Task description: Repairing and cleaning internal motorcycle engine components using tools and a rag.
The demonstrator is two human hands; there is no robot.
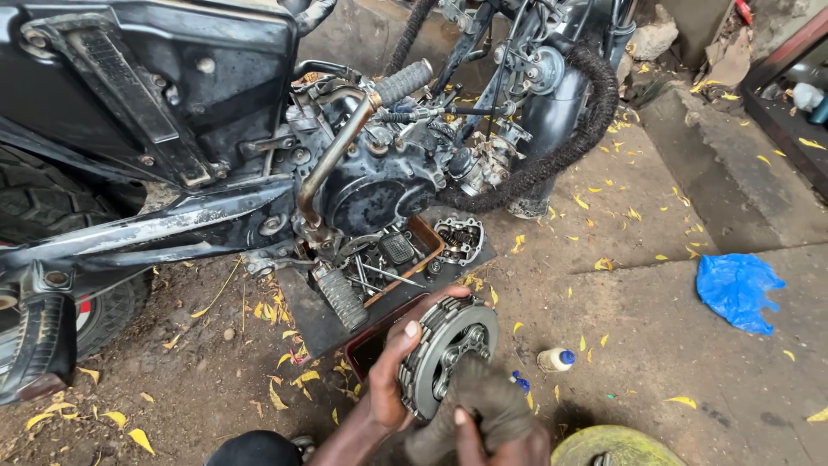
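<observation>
Head view: left hand grips a round metal clutch pack by its rim, low centre above the dirt floor, right hand presses a dark rag against its face, motorcycle engine beyond.

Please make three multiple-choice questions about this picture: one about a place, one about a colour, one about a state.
1. Where does the blue plastic bag lie?
A. on the concrete at the right
B. in the tray
C. on the motorcycle seat

2. What colour is the cap of the small bottle?
A. red
B. blue
C. black

3. How is the clutch assembly held?
A. lying in the tray
B. mounted on the engine
C. gripped by the left hand

Answers: 1 A, it lies alone on the floor; 2 B, its cap is blue; 3 C, left hand grips its rim while the right hand presses a rag on it.
</observation>
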